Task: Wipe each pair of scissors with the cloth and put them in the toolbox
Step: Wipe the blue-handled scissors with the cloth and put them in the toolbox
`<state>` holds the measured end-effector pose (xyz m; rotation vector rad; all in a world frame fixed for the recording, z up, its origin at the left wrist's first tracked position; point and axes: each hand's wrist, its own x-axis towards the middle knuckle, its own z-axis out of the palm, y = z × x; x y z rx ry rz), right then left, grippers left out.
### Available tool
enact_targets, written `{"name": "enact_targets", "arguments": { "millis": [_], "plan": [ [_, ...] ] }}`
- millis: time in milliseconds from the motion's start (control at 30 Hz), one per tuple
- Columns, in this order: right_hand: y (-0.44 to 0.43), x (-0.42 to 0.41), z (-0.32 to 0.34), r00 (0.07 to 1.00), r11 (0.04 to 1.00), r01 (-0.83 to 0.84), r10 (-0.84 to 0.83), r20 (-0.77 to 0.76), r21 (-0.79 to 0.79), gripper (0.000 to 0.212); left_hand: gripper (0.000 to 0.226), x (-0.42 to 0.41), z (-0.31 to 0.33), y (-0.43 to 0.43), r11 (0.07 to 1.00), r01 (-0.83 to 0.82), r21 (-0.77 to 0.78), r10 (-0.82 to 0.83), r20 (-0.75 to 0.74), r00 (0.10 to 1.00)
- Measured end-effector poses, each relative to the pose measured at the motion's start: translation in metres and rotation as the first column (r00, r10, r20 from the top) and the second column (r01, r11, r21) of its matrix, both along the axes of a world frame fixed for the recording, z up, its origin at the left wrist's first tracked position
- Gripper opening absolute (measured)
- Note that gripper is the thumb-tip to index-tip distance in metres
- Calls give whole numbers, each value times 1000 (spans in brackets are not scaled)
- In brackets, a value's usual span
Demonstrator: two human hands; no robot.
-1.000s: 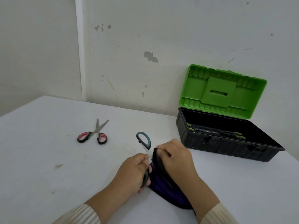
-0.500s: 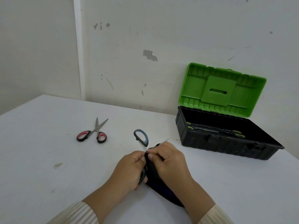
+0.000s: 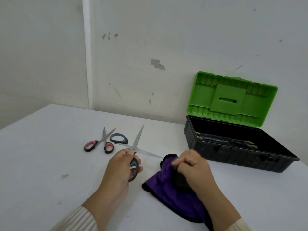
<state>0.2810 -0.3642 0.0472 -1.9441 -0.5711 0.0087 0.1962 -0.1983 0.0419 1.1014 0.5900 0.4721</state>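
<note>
The left hand [image 3: 122,165] grips one handle loop of the grey-handled scissors [image 3: 133,147], fingers curled through it; the blades are spread wide above the white table [image 3: 50,164]. The right hand [image 3: 191,165] pinches a fold of the purple cloth [image 3: 166,185] just beside it. The red-handled scissors [image 3: 101,143] lie farther left. The toolbox [image 3: 233,157] stands open on the right, green-handled scissors [image 3: 223,141] inside

We see a white table [image 3: 50,155] pushed into a corner; behind it, off-white walls [image 3: 183,39] show chipped paint [image 3: 157,64] and scuffs
</note>
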Motion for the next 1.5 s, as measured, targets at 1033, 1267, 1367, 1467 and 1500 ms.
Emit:
{"name": "enact_targets", "arguments": {
  "millis": [1033, 1267, 1367, 1467, 1500],
  "plan": [
    [15, -20, 7, 924, 987, -31, 89, -372, 159, 14, 20, -6, -7, -14, 919, 384, 95, -387, 24, 922],
    [16, -16, 3, 985, 980, 143, -128, 112, -140, 29, 20, -5, -13, -18, 918, 366, 155, -373, 19, 928],
    [17, -17, 4, 985, 984, 149, -138, 106, -100, 17, 25, -6, -18, -25, 857, 373, 356, -391, -24, 920],
    [13, -12, 7, 987, 987, 158, -158, 35, -12, 24, 32, -9, -19, -31, 757, 375, 535, -409, -61, 911],
    [10, -11, 8, 986, 986, 164, -164, 12, -1, 29, 33, -10, -18, -34, 739, 375, 560, -414, -61, 908]
  ]
}}
